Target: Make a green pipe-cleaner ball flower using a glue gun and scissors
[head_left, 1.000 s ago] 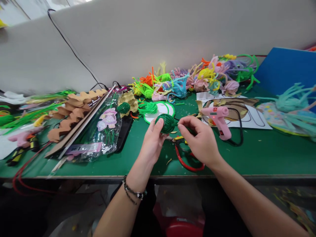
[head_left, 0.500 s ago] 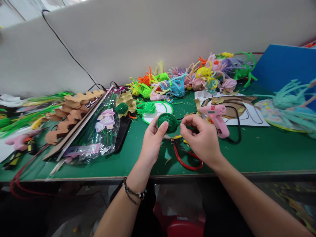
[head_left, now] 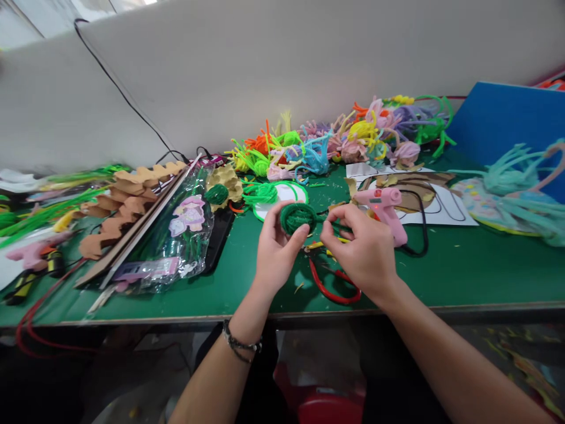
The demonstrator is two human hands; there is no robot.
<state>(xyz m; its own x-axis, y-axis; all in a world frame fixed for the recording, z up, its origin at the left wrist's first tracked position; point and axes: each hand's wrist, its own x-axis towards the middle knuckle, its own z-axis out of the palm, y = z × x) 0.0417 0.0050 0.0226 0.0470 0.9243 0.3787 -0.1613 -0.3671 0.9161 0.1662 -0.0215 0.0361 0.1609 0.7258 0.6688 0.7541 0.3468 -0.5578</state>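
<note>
My left hand [head_left: 276,253] grips a dark green ball wound from pipe cleaner [head_left: 296,217], held just above the green table [head_left: 463,271]. Pinched in the fingers of my right hand [head_left: 359,250] is the loose green strand [head_left: 332,222] that runs off the ball's right side. Red-handled pliers [head_left: 333,282] lie on the table under my right hand. Right behind that hand rests a pink glue gun [head_left: 385,206] with its black cord.
Several coloured pipe-cleaner flowers [head_left: 335,141] are heaped along the white back wall. A white disc with a green rim [head_left: 282,194] lies behind the ball. A clear plastic bag [head_left: 176,235] and brown scalloped cardboard [head_left: 123,200] lie left. A blue board [head_left: 507,123] and teal strands [head_left: 516,176] sit right.
The view has shifted a little. My hands have turned the ball slightly and my right hand has moved closer to it, still pulling the strand.
</note>
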